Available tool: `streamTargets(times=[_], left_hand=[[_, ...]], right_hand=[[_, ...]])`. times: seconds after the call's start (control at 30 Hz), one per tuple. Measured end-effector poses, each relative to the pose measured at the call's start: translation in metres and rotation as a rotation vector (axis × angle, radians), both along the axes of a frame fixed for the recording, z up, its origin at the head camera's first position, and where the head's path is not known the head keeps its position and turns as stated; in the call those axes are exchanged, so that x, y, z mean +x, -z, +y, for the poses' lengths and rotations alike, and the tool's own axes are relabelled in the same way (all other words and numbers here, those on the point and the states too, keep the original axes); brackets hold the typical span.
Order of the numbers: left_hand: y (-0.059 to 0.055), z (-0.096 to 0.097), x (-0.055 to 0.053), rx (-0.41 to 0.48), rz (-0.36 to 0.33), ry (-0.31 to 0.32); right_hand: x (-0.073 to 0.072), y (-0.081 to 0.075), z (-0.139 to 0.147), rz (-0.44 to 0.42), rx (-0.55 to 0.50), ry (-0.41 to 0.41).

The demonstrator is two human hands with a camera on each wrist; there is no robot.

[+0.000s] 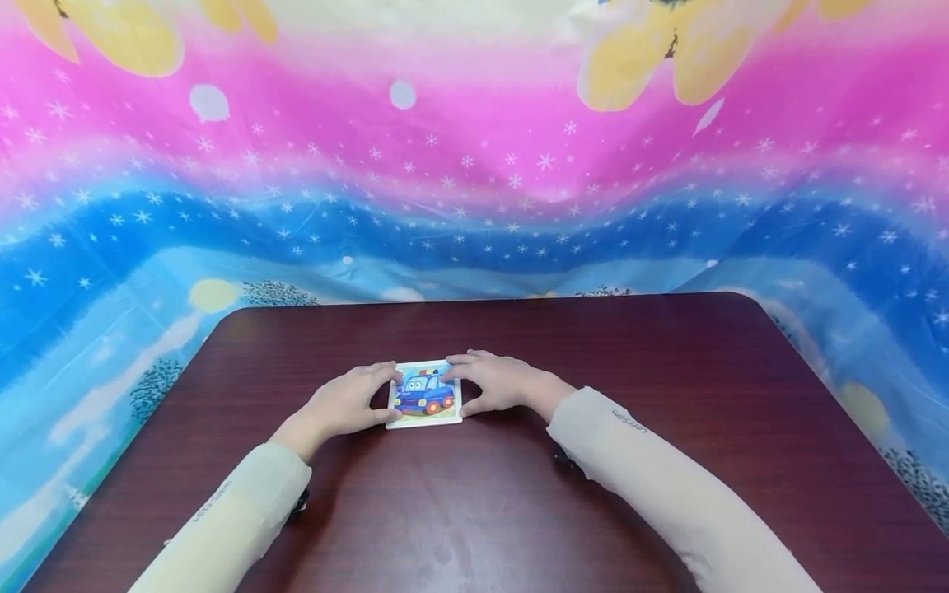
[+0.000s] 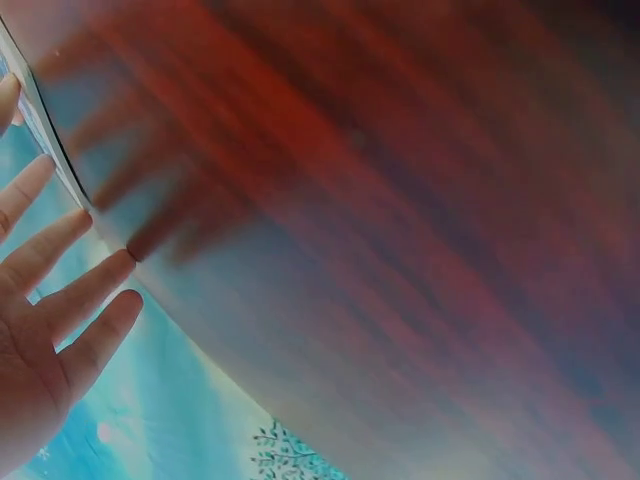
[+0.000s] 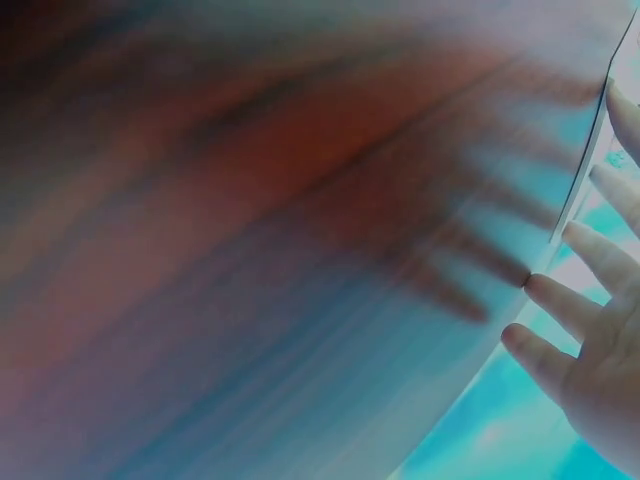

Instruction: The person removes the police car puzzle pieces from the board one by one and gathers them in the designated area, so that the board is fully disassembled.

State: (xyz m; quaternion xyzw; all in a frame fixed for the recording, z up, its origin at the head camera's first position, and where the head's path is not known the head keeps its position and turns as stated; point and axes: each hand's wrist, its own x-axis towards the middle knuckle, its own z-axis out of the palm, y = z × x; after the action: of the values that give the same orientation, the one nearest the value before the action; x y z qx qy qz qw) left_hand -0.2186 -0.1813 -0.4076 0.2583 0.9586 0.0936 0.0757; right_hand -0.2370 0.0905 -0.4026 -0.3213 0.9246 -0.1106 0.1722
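Observation:
A small square picture board (image 1: pixel 424 399) with a white border and a blue cartoon car lies flat on the dark table. At its left side is my left hand (image 1: pixel 344 402), thumb at the near corner and fingertips at the far one. My right hand (image 1: pixel 502 384) touches the opposite side, its fingers partly over the far right corner. In the left wrist view, the left hand (image 2: pixel 40 330) has spread, fairly straight fingers along the board's thin edge. Much the same shows in the right wrist view, where the right hand (image 3: pixel 615 350) has its fingers fanned out.
A glossy reddish-brown table (image 1: pixel 445 511) with rounded far corners extends around both hands. Behind and beside it hangs a pink and blue cloth (image 1: pixel 474 165) printed with snowflakes and yellow shapes. Pale sleeves (image 1: pixel 652 486) cover both forearms.

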Motion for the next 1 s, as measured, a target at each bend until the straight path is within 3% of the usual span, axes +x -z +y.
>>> streamTargets(times=[0.5,1.0], left_hand=[[-0.006,0.018,0.008,-0.033,0.019,0.033],[-0.006,0.042,0.020,-0.060,0.008,0.104]], right_hand=[[0.011,-0.006,0.017,0.031,0.018,0.011],[0.032,0.001,0.048,0.047,-0.001,0.007]])
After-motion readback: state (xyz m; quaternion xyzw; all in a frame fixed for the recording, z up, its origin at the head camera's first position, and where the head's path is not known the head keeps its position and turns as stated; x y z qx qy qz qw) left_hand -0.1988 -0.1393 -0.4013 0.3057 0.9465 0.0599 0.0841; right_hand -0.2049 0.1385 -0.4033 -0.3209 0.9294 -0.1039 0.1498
